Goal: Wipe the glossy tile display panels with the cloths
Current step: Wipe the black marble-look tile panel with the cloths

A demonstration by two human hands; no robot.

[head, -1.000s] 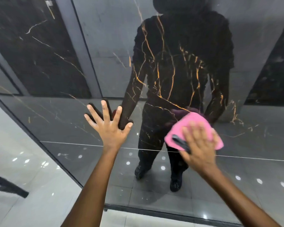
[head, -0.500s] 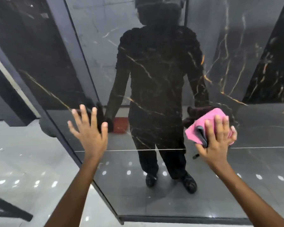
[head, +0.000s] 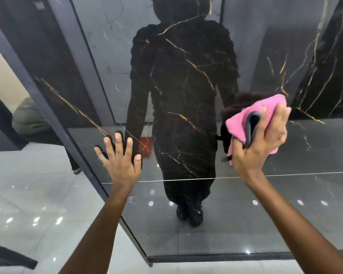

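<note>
A glossy black tile panel (head: 186, 80) with gold veins stands upright in front of me and mirrors my dark figure. My left hand (head: 120, 163) lies flat on its lower left part, fingers spread and straight. My right hand (head: 259, 143) presses a pink cloth (head: 265, 107) against the panel's right side, fingers over the cloth, with a dark strap-like piece (head: 250, 125) caught between thumb and fingers.
The panel's dark metal frame edge (head: 71, 139) runs diagonally down the left. Beyond it lies a pale glossy floor (head: 28, 204) with light spots. A person's leg and foot (head: 73, 165) show behind the frame. A dark bar (head: 10, 256) crosses the bottom left corner.
My right hand has carried the pink cloth rightward and upward across the panel. My left hand stays flat on the panel near its left edge. The view has shifted to the left.
</note>
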